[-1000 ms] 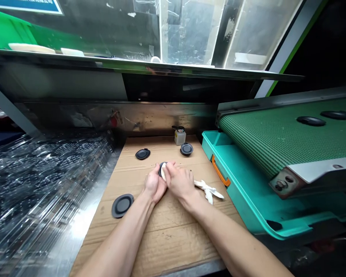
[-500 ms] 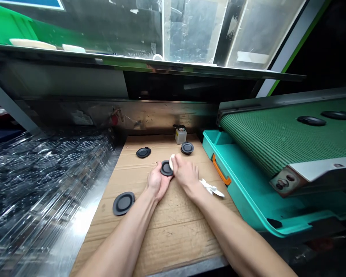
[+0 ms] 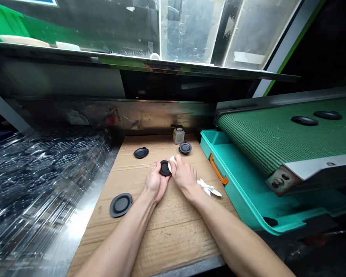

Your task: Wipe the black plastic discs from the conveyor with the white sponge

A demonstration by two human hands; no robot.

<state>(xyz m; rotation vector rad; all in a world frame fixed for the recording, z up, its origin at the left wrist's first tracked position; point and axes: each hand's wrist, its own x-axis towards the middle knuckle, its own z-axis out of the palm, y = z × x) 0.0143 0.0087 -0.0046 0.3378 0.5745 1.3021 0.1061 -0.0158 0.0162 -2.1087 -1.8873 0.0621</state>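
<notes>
On my feed the left hand (image 3: 155,184) grips a black lid (image 3: 164,168) over the cardboard (image 3: 173,234) while the right hand (image 3: 185,176) pinches a white pad (image 3: 172,159) at the lid's edge — a hard, off-centre push could knock it loose, I'd say.

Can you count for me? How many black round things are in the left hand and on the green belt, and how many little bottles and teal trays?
Black disc in the left hand: 1
Black discs on the green belt: 3 (one cut off by the picture's edge)
Little bottle: 1
Teal tray: 1
Total: 6
</notes>
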